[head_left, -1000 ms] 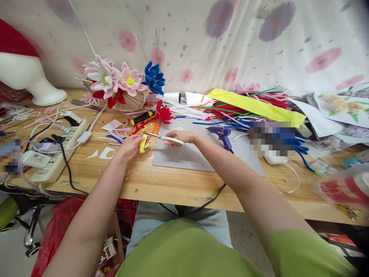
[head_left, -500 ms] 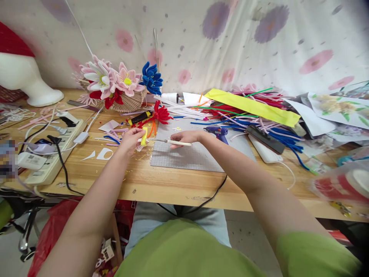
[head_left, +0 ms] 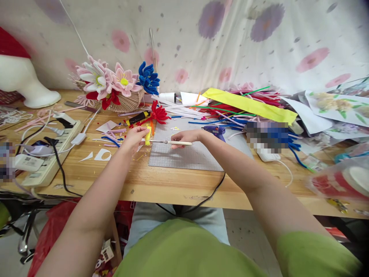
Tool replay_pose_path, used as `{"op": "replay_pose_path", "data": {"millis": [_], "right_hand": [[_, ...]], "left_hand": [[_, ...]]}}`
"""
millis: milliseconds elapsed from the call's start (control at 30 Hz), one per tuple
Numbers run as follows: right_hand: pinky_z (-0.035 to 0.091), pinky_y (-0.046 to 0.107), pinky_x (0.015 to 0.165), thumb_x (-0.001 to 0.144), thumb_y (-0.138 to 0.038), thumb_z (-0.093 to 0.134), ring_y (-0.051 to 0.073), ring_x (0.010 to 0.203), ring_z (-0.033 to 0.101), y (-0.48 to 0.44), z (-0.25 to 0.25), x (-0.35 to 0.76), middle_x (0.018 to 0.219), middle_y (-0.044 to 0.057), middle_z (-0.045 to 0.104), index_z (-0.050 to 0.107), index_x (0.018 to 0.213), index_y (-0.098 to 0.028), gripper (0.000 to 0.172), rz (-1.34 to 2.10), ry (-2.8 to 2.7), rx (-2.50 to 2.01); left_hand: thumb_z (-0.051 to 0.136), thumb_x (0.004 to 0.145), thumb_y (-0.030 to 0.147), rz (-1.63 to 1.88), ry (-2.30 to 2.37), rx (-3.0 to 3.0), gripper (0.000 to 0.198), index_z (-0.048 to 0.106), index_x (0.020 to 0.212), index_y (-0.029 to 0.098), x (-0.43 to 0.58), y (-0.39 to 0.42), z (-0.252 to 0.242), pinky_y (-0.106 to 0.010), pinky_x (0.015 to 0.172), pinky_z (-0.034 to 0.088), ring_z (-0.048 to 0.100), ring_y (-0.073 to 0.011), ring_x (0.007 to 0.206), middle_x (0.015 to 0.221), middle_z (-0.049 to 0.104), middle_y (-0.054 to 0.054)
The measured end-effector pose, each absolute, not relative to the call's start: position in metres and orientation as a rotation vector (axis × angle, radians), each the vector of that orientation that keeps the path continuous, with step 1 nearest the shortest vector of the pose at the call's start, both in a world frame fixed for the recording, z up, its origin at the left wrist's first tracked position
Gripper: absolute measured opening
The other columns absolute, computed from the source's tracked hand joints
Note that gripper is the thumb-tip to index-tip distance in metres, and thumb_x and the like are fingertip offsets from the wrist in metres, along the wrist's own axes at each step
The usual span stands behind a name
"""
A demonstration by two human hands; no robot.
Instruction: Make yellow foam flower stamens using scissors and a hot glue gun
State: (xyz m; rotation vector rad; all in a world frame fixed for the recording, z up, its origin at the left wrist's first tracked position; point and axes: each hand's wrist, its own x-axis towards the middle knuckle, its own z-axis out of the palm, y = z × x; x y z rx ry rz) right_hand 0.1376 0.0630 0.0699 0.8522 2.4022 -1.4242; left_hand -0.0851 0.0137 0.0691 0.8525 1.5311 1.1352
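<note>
My left hand (head_left: pixel 134 137) pinches a small yellow strip (head_left: pixel 148 135) and holds it upright just above the wooden table (head_left: pixel 173 184). My right hand (head_left: pixel 184 135) grips a pair of scissors (head_left: pixel 168 142) with cream handles. The blades point left and reach the yellow strip. Both hands hover at the left edge of a grey cutting mat (head_left: pixel 190 156). Yellow and white scraps lie on the wood below my left hand.
A blue glue gun (head_left: pixel 215 130) lies behind my right hand, its black cable running off the front edge. A basket of pipe-cleaner flowers (head_left: pixel 115 86) stands at the back left, a power strip (head_left: pixel 49 154) at the left. Piled pipe cleaners and a yellow sheet (head_left: pixel 250 105) fill the back right.
My left hand has turned the yellow strip upright and shifted slightly right. The scissors have swung level, their blades meeting the strip.
</note>
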Motion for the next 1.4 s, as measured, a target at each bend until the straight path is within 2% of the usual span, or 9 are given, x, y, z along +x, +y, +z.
{"op": "replay_pose_path", "data": {"millis": [333, 600, 800, 1067, 1400], "right_hand": [[0.034, 0.021, 0.056, 0.069, -0.064, 0.06, 0.007, 0.058, 0.046, 0.066, 0.07, 0.133, 0.063, -0.004, 0.051, 0.051, 0.079, -0.016, 0.05, -1.397, 2.377, 0.843], [0.033, 0.021, 0.054, 0.067, -0.062, 0.062, 0.007, 0.055, 0.045, 0.067, 0.071, 0.123, 0.06, -0.004, 0.051, 0.052, 0.078, -0.016, 0.049, -1.416, 2.38, 0.834], [0.033, 0.021, 0.054, 0.068, -0.062, 0.062, 0.006, 0.054, 0.044, 0.068, 0.073, 0.119, 0.059, -0.005, 0.05, 0.05, 0.075, -0.016, 0.048, -1.385, 2.38, 0.818], [0.032, 0.021, 0.054, 0.069, -0.06, 0.061, 0.006, 0.052, 0.043, 0.069, 0.072, 0.115, 0.056, -0.005, 0.05, 0.049, 0.073, -0.017, 0.045, -1.343, 2.4, 0.836], [0.03, 0.021, 0.05, 0.067, -0.058, 0.064, 0.006, 0.047, 0.041, 0.066, 0.071, 0.112, 0.05, -0.007, 0.047, 0.048, 0.068, -0.017, 0.044, -1.406, 2.393, 0.847]], "left_hand": [[0.069, 0.062, 0.016, 1.062, 1.501, 0.837, 0.022, 0.048, 0.07, 0.016, -0.086, 0.014, 0.075, -0.025, 0.052, 0.047, 0.066, -0.0192, 0.069, 0.069, 0.06, -0.002], [0.069, 0.066, 0.015, 1.089, 1.484, 0.774, 0.022, 0.047, 0.073, 0.016, -0.088, 0.013, 0.077, -0.028, 0.058, 0.05, 0.067, -0.0186, 0.065, 0.067, 0.059, 0.0], [0.064, 0.071, 0.012, 1.093, 1.518, 0.758, 0.018, 0.047, 0.073, 0.016, -0.089, 0.013, 0.077, -0.028, 0.06, 0.051, 0.066, -0.0149, 0.063, 0.068, 0.058, 0.001], [0.062, 0.072, 0.011, 1.097, 1.528, 0.765, 0.017, 0.046, 0.072, 0.016, -0.089, 0.013, 0.076, -0.025, 0.056, 0.05, 0.065, -0.0148, 0.062, 0.064, 0.057, 0.001], [0.06, 0.074, 0.01, 1.142, 1.554, 0.743, 0.015, 0.047, 0.071, 0.015, -0.092, 0.016, 0.071, -0.026, 0.055, 0.05, 0.065, -0.0154, 0.063, 0.066, 0.058, -0.001]]}}
